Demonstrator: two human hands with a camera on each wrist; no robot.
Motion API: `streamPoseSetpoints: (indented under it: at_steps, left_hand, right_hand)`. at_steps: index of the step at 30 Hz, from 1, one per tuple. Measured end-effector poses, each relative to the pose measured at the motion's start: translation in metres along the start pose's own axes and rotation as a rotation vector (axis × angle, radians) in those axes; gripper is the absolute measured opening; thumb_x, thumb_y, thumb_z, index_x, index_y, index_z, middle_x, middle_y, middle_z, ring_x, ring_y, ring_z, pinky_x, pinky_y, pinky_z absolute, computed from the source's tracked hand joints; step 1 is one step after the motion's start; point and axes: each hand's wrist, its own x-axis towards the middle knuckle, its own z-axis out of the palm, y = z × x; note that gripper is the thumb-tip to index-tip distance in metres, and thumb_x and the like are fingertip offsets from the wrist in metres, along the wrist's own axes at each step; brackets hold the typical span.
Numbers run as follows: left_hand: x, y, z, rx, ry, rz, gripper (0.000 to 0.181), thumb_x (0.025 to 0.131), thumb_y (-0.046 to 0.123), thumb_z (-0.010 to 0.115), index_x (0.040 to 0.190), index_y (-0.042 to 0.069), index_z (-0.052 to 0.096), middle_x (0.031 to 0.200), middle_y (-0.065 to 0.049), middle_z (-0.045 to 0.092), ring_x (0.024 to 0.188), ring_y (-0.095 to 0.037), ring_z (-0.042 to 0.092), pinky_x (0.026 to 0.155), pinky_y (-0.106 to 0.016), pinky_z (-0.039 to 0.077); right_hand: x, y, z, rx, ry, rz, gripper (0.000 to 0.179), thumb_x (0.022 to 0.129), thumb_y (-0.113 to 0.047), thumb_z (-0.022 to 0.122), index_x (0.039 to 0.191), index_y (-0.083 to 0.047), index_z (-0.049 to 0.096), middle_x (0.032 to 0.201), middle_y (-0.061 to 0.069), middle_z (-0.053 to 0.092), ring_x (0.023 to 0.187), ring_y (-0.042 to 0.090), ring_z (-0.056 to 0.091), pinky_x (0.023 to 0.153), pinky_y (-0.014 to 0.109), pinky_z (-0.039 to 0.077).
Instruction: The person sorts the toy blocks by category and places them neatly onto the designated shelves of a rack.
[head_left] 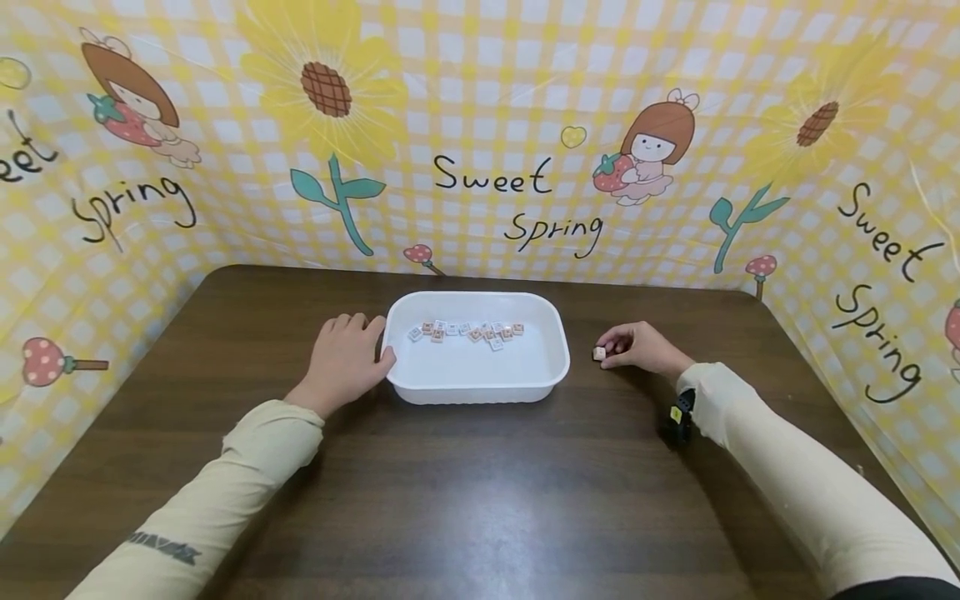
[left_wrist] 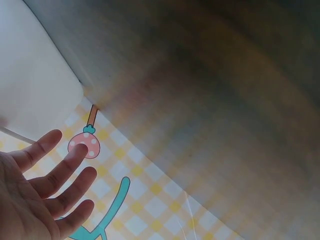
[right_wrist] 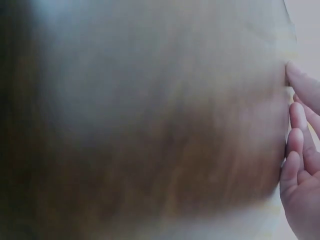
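Note:
A white plastic basin [head_left: 480,367] stands on the brown table, and several small square pieces, white and orange-tan, lie in it along its far half. At its left end my left hand [head_left: 345,358] touches the rim with thumb and forefinger. The left wrist view shows that hand's fingers [left_wrist: 70,165] spread and fairly straight, holding nothing. To the right of the basin, low over the table, my right hand [head_left: 637,348] pinches a small pale block [head_left: 599,353] with a dark side between thumb and fingers. In the right wrist view only the fingers [right_wrist: 297,115] show; the block is hidden.
A dark wood-grain table [head_left: 480,500] fills the foreground. Yellow checked cloth [head_left: 480,108] hangs behind it and along both sides. A black strap device [head_left: 681,412] sits at my right wrist, beneath the cuff.

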Motion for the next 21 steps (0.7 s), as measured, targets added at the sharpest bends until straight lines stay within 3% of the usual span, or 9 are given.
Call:
streamPoseSetpoints:
  at_steps: [4, 9, 15, 21]
  left_hand:
    - [-0.001, 0.0, -0.001, 0.004, 0.001, 0.001, 0.049, 0.088, 0.035, 0.047, 0.122, 0.0, 0.054, 0.109, -0.024, 0.06, 0.104, -0.041, 0.052, 0.094, -0.055, 0.038]
    - [-0.002, 0.001, 0.0, 0.004, 0.003, 0.005, 0.049, 0.088, 0.035, 0.047, 0.122, 0.0, 0.055, 0.108, -0.023, 0.06, 0.102, -0.04, 0.053, 0.094, -0.054, 0.039]
    - [-0.001, 0.001, 0.003, 0.004, 0.037, 0.011, 0.048, 0.087, 0.035, 0.048, 0.12, 0.001, 0.056, 0.105, -0.022, 0.061, 0.1, -0.039, 0.054, 0.092, -0.053, 0.04]
    - [-0.001, -0.001, 0.002, 0.006, 0.036, 0.006, 0.048, 0.087, 0.035, 0.048, 0.12, 0.001, 0.056, 0.105, -0.022, 0.061, 0.1, -0.039, 0.054, 0.093, -0.054, 0.04]
  right_hand:
    - [0.0, -0.004, -0.009, 0.015, -0.055, 0.009, 0.035, 0.074, -0.013, 0.078, 0.104, 0.001, 0.067, 0.092, 0.015, 0.068, 0.075, 0.004, 0.058, 0.068, 0.019, 0.048]
    - [-0.001, -0.027, -0.029, -0.004, -0.091, 0.025, 0.04, 0.077, -0.014, 0.075, 0.112, 0.003, 0.063, 0.104, 0.02, 0.065, 0.081, 0.004, 0.061, 0.073, 0.019, 0.05]
    - [0.01, -0.08, -0.049, -0.03, -0.082, -0.019, 0.037, 0.08, -0.016, 0.073, 0.112, 0.0, 0.063, 0.103, 0.013, 0.067, 0.084, 0.005, 0.063, 0.077, 0.02, 0.051]
    - [0.032, -0.141, -0.054, -0.047, -0.071, -0.1, 0.033, 0.078, -0.01, 0.073, 0.109, -0.001, 0.065, 0.1, 0.009, 0.068, 0.085, 0.008, 0.063, 0.077, 0.021, 0.051]
